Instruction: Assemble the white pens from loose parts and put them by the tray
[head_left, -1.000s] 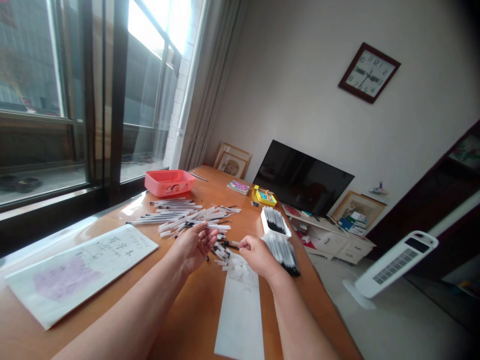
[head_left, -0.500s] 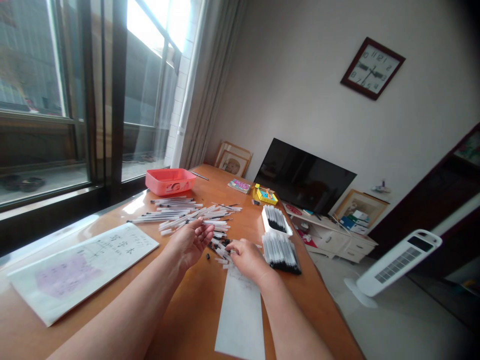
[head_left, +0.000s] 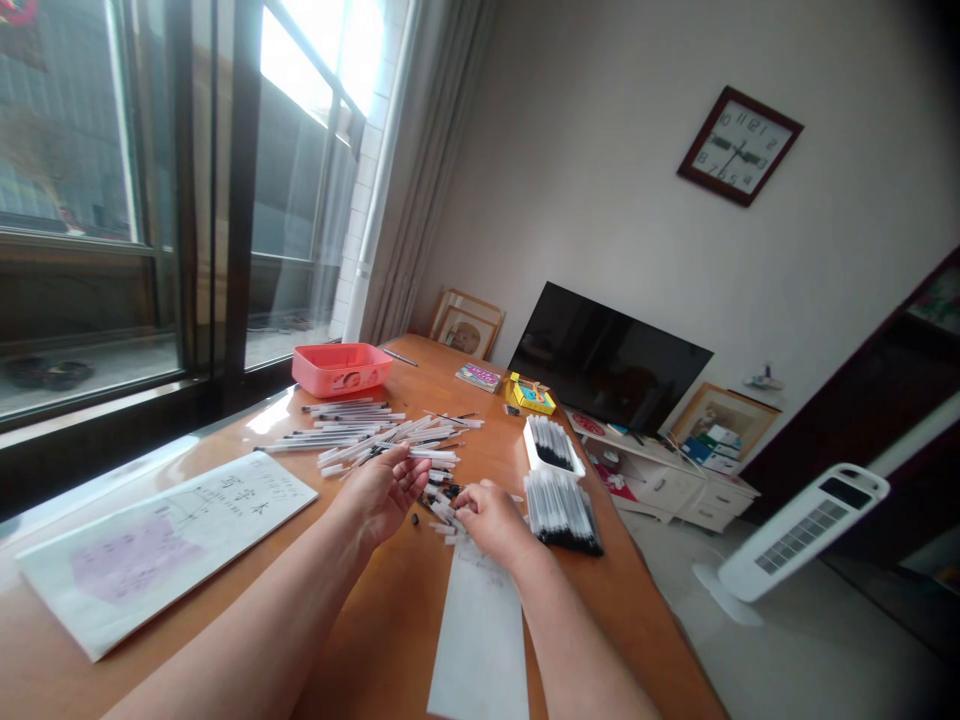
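Note:
My left hand (head_left: 386, 495) is closed, palm turned up, its thumb and fingertips pinched at the near end of a whitish pen barrel (head_left: 436, 456); the grip is partly hidden against the pile behind. My right hand (head_left: 491, 515) reaches into a heap of small clear and black pen parts (head_left: 442, 512), its thumb and forefinger pinched together. Whatever lies between those fingertips is too small to make out. Beyond the hands spreads a loose pile of white pen barrels and dark-tipped refills (head_left: 345, 436). A white paper strip (head_left: 480, 640) lies under the right wrist.
At right stand a white box of pens (head_left: 574, 466) and a bundle of black-ended pens (head_left: 559, 510). A pink basket (head_left: 341, 370) is at the far left, a yellow box (head_left: 532, 396) farther back. A notebook (head_left: 165, 540) lies near left; one black cap (head_left: 415, 519) sits alone.
My right hand has moved left from the paper's upper edge into the small parts. My left hand stays nearly in place, shifting only slightly.

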